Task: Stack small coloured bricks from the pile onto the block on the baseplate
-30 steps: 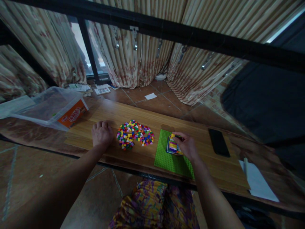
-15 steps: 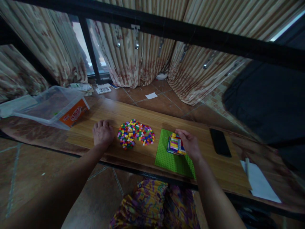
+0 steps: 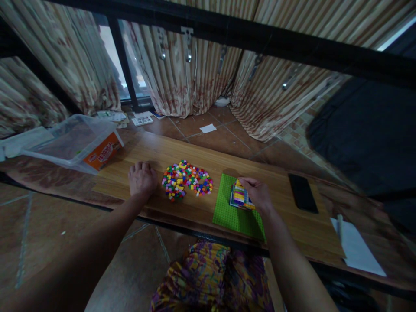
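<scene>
My right hand [image 3: 259, 193] is at the upper right edge of a small build of toy building bricks [image 3: 239, 196] in yellow, purple, blue and white rows. Its thumb and fingertips are pinched together over the top; whatever lies between them is hidden. Beneath the build is a green studded baseplate [image 3: 224, 208]. My left hand [image 3: 142, 178] rests on the wooden board [image 3: 195, 216], fingers curled under and closed, with nothing seen in it. Just right of it lies a spread of loose multicoloured bricks [image 3: 177, 177].
A clear plastic box [image 3: 74, 138] with an orange label stands at the left end. Right of the baseplate lies a black phone [image 3: 303, 193], and beyond it white paper [image 3: 360, 251] with a pen-like stick [image 3: 339, 229]. A dark bar [image 3: 227, 30] crosses the top of the view.
The view has shifted slightly. My right hand stays pinched at the build's top edge, with its fingers a little lower over it. The left hand has not visibly moved on the board.
</scene>
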A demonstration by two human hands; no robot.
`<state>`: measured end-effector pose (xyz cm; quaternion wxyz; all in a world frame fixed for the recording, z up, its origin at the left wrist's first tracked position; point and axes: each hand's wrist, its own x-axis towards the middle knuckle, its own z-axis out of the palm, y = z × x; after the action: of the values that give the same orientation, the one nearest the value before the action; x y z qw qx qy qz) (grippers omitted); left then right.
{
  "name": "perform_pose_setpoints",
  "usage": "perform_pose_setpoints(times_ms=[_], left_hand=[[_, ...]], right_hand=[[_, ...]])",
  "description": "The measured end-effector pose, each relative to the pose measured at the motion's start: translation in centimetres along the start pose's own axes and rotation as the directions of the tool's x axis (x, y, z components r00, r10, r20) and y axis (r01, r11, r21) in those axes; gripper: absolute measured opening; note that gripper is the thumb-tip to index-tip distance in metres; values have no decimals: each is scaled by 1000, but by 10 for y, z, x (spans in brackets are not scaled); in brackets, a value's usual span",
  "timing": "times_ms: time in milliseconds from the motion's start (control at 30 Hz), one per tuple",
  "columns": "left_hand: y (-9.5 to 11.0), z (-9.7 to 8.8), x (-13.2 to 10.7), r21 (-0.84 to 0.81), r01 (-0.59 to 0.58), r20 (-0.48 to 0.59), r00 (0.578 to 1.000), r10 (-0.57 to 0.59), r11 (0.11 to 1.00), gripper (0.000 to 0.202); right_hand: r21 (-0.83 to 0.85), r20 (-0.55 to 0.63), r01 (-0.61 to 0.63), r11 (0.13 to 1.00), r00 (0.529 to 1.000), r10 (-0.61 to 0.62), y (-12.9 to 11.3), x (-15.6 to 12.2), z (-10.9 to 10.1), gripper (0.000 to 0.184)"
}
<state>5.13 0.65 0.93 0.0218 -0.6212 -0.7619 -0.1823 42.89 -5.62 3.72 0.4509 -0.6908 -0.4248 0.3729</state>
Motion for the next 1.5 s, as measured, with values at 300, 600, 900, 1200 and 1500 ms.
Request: perform_pose_setpoints(times_ms=[300,600,900,1200,1500], left_hand=[[-3,3,1,12,-16,-10,1000,16,1000,39],[1,-2,0,-11,11,16,1000,-10,1000,40],[-1,2,0,23,-7,4,1000,7,1000,38],[1,-1,-2,39,-10,7,1000,10,999,37],[-1,1,-1,49,-7,1,1000,7,999,37]], right_hand=[[44,7,-69,997,998,68,-8,5,0,38],[205,-154,1,979,988,31,1,-1,-3,41],[-26,-300,383,923,878,-373,-35,-68,17,25],[-304,138,449,840,893,-428,-8,-91,92,22],[-494,154,447,745,889,-431,-12,-66,107,24]])
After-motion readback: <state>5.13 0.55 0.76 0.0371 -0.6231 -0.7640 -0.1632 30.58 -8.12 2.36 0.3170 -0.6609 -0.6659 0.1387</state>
